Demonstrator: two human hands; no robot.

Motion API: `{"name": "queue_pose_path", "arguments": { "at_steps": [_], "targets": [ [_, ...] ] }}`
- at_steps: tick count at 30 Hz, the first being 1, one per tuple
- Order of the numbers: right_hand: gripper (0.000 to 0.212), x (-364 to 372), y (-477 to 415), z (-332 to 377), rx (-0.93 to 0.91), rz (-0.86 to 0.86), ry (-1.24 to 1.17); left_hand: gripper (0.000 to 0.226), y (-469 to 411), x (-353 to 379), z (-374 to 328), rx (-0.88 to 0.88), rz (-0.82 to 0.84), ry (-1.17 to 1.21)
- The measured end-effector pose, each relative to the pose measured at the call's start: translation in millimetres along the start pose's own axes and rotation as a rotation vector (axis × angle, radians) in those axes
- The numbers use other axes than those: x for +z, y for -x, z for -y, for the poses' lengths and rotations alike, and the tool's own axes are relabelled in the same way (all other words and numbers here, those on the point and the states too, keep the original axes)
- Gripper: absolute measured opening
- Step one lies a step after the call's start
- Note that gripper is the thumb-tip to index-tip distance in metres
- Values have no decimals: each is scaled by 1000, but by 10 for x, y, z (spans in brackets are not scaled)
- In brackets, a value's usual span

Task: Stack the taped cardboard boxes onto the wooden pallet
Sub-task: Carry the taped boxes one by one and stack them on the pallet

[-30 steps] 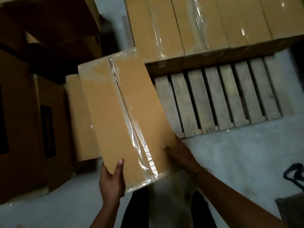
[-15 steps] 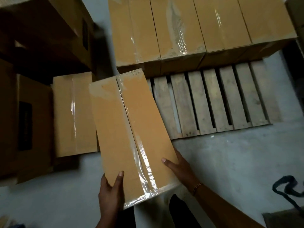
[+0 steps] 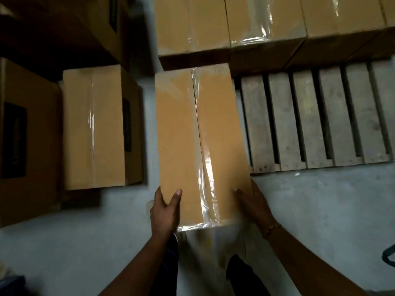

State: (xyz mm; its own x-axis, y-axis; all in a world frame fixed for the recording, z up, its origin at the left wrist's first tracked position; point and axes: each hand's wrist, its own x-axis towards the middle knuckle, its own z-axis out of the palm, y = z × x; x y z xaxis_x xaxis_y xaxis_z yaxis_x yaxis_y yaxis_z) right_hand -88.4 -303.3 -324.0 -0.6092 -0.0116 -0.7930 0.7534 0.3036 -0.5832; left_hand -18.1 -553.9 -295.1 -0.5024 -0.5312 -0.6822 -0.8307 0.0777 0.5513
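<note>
One back row (image 3: 256, 24) stands on the wooden pallet (image 3: 310, 120), a floor box (image 3: 94, 127) waits, and the left hand (image 3: 164, 210) and right hand (image 3: 254, 204) grip another taped cardboard box (image 3: 192, 135), fingers (image 3: 177, 195) curled round it.

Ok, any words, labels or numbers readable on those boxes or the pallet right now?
Nothing readable.
Dark printed panel on large brown carton, far left: lettering, too blurred.
Dark side panel on floor-standing taped box: blurred.
Dark strip on upper-left carton: blurred.
Held taped cardboard box, wooden slatted pallet: no print visible.
</note>
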Motion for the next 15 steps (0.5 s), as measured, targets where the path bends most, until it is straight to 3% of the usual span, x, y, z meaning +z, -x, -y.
{"name": "queue_pose_path", "arguments": {
  "at_steps": [6,10,15],
  "targets": [
    [63,119,-368,-140,-2,8,22,65,-463,113,217,16,77,-62],
    [105,67,-409,-137,9,-6,44,68,-555,99,245,-7,161,-95],
    [69,106,-504,36,-33,-33,108,72,-756,102,111,-20,174,-62]
  ]
}}
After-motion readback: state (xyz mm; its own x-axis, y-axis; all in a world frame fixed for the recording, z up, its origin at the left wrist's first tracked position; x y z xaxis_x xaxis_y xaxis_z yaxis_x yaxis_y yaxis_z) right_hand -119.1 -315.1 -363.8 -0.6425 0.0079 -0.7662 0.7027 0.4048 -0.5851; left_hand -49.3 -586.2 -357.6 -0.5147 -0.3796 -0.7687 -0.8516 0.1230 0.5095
